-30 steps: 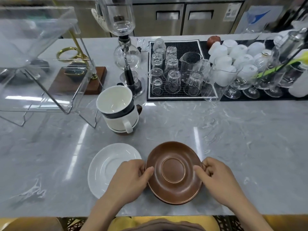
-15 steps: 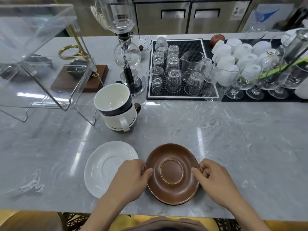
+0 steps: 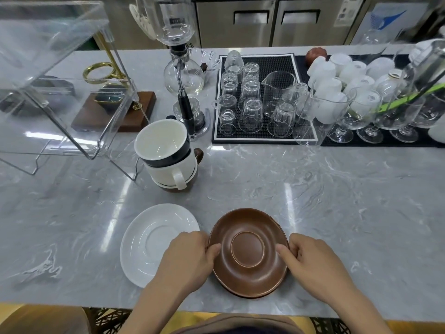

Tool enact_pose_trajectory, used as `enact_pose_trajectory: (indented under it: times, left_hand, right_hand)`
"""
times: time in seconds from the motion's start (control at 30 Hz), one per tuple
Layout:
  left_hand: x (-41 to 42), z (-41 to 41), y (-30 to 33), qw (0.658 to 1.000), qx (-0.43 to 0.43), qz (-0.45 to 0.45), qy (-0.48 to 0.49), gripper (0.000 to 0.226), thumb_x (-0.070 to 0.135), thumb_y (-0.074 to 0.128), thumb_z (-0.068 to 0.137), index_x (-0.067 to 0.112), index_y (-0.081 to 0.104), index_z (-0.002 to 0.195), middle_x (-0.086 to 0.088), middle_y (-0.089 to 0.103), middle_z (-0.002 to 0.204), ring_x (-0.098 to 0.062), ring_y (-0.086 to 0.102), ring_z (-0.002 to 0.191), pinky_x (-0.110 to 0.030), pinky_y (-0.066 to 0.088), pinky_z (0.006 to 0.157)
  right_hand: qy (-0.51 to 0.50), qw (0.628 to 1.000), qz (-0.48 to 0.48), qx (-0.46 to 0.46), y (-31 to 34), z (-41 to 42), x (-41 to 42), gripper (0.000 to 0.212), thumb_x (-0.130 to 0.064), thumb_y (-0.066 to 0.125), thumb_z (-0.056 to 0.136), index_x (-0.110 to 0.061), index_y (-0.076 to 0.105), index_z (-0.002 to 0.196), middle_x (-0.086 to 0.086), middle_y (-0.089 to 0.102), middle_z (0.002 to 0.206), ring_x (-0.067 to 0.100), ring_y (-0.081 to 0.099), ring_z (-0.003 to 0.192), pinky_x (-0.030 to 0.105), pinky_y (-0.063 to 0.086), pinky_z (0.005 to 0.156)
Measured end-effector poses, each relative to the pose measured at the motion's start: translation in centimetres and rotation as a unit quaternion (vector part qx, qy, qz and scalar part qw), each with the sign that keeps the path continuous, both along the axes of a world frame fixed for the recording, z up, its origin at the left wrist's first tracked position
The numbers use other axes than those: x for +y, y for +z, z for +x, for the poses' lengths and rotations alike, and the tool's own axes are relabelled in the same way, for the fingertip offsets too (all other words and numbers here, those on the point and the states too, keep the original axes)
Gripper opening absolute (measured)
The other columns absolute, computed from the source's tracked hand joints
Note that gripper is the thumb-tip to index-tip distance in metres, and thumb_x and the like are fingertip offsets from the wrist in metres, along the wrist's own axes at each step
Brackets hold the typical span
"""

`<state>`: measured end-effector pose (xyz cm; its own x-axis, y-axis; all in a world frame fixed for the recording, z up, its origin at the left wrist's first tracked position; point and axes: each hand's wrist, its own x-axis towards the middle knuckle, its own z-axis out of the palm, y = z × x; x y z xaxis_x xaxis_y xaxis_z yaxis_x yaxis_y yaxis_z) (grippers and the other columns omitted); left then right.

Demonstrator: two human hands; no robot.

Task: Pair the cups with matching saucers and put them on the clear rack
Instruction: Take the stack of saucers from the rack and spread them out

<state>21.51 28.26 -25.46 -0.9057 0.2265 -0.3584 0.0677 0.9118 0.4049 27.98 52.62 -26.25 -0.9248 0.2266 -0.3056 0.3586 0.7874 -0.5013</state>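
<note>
Marble counter (image 3: 313,189) carries everything. Clear rack (image 3: 60,75) stands far left, nothing on its shelf that I can make out. Stacked cups (image 3: 166,155) sit beside it: black-banded on white, brown at the bottom. White saucer (image 3: 154,242) lies flat near the front edge. Brown saucer (image 3: 248,251) sits just right of it, overlapping its rim, gripped by both my hands: left hand (image 3: 190,259) and right hand (image 3: 317,263) each closed on an opposite rim. Judgement: keep it level, set it clear of the white one, then unstack the cups.
</note>
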Motion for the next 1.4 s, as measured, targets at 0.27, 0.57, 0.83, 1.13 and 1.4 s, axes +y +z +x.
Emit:
enact_pose_trajectory:
  times: [0.27, 0.57, 0.83, 1.13, 1.4]
  left_hand:
    - [-0.5, -0.1, -0.3, 0.999, 0.008, 0.038, 0.005, 0.055, 0.046, 0.062, 0.095, 0.019, 0.035, 0.054, 0.002, 0.041, 0.051, -0.014, 0.042, 0.054, -0.027, 0.026, 0.05]
    - [-0.8, -0.2, 1.5, 0.992, 0.021, 0.118, 0.041, 0.055, 0.037, 0.067, 0.094, 0.018, 0.035, 0.053, 0.001, 0.04, 0.042, -0.014, 0.039, 0.044, -0.034, 0.034, 0.053]
    - [2.9, -5.7, 3.2, 0.982, 0.106, 0.146, 0.06, 0.048, 0.037, 0.063, 0.096, 0.016, 0.044, 0.057, -0.001, 0.051, 0.049, -0.025, 0.057, 0.059, -0.034, 0.034, 0.056]
    - [6.9, -10.3, 1.8, 0.979, 0.122, 0.141, 0.077, 0.048, 0.031, 0.054, 0.102, 0.016, 0.037, 0.061, 0.0, 0.046, 0.054, -0.032, 0.051, 0.062, -0.038, 0.028, 0.06]
    - [8.1, -12.0, -0.1, 0.986, 0.088, 0.111, 0.09, 0.034, 0.032, 0.044, 0.107, 0.013, 0.045, 0.078, -0.007, 0.054, 0.074, -0.038, 0.063, 0.084, -0.034, 0.029, 0.064]
  right_hand:
    - [-0.02, 0.999, -0.031, 0.008, -0.1, 0.1, -0.3, 0.046, -0.046, 0.06, 0.092, -0.023, 0.038, 0.059, -0.003, 0.044, 0.051, 0.013, 0.044, 0.054, 0.027, 0.033, 0.054]
    - [-0.039, 0.995, -0.066, 0.065, 0.9, -0.5, 0.0, 0.047, -0.041, 0.065, 0.089, -0.019, 0.041, 0.055, -0.008, 0.044, 0.044, 0.009, 0.041, 0.045, 0.021, 0.029, 0.047]
    - [-0.054, 0.986, -0.059, 0.143, 2.7, -6.9, 2.9, 0.045, -0.035, 0.067, 0.09, -0.01, 0.047, 0.059, -0.006, 0.039, 0.045, 0.01, 0.037, 0.044, 0.029, 0.032, 0.05]
    - [-0.07, 0.984, -0.033, 0.162, 0.8, -13.1, 5.5, 0.042, -0.03, 0.069, 0.09, -0.004, 0.05, 0.062, -0.004, 0.043, 0.048, 0.012, 0.042, 0.047, 0.027, 0.029, 0.049]
    - [-0.071, 0.988, -0.015, 0.135, -0.6, -15.6, 6.1, 0.044, -0.032, 0.068, 0.09, -0.016, 0.043, 0.057, -0.003, 0.044, 0.048, 0.013, 0.044, 0.049, 0.028, 0.029, 0.047]
